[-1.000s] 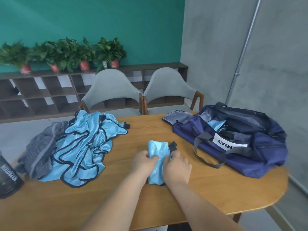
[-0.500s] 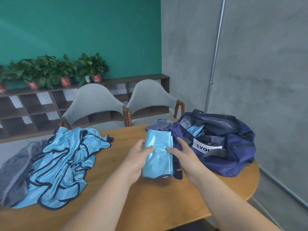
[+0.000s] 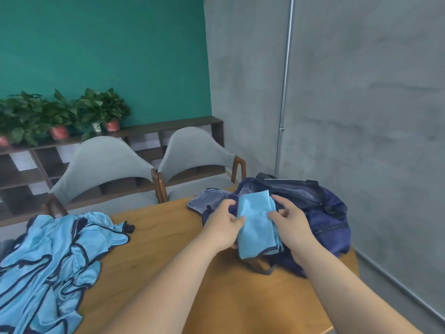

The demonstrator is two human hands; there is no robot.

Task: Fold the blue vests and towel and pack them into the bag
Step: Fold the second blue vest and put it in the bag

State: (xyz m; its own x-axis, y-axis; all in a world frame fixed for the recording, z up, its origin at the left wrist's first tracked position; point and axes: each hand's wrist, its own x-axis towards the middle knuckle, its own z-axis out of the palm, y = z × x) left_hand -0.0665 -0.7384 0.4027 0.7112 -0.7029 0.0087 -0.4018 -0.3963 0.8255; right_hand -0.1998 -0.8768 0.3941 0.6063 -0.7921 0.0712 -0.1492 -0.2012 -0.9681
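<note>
A folded light-blue vest [image 3: 256,222] with dark trim is held between both hands above the open navy bag [image 3: 322,213] at the table's right end. My left hand [image 3: 224,225] grips the vest's left edge, thumb on top. My right hand [image 3: 289,220] grips its right edge, fingers curled over the fabric. A heap of unfolded blue vests [image 3: 50,259] lies on the left of the wooden table [image 3: 168,237]. Only a grey sliver of the towel [image 3: 3,245] shows at the far left edge.
Two grey chairs [image 3: 106,169] stand behind the table. A low dark shelf with potted plants [image 3: 60,116] runs along the teal wall. A grey concrete wall with a metal pipe [image 3: 285,80] is close behind the bag.
Both hands lifted the folded vest off the table and carried it right, over the bag's opening. The view turned right, and the towel and a dark bottle slid out at the left.
</note>
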